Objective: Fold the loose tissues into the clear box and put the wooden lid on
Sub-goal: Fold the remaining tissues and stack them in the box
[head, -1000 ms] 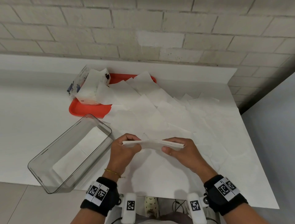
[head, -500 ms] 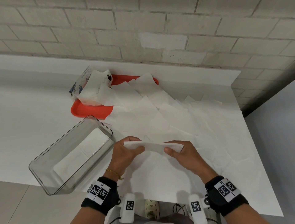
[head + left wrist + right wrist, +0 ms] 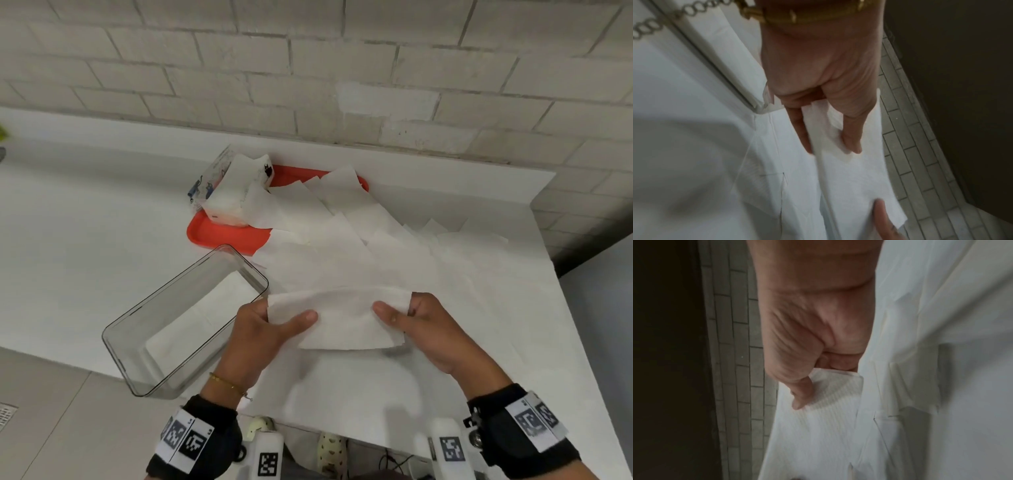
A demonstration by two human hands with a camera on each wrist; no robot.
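I hold a folded stack of white tissues (image 3: 346,318) just above the counter. My left hand (image 3: 270,325) pinches its left end, thumb on top; my right hand (image 3: 407,315) pinches its right end. The wrist views show the same stack (image 3: 851,170) (image 3: 818,426) pinched between thumb and fingers. The clear box (image 3: 137,337) lies to the left at the counter's front edge, with tissues flat on its bottom. Several loose tissues (image 3: 342,246) lie spread behind my hands. No wooden lid is in view.
A red tray (image 3: 219,236) sits behind the box, with an opened tissue pack (image 3: 229,192) on it. A brick wall (image 3: 308,68) backs the white counter (image 3: 68,240). The counter's right edge drops off beside my right arm.
The tissue stack has tipped from edge-on toward me, so its broad face now shows. Both hands still hold its ends.
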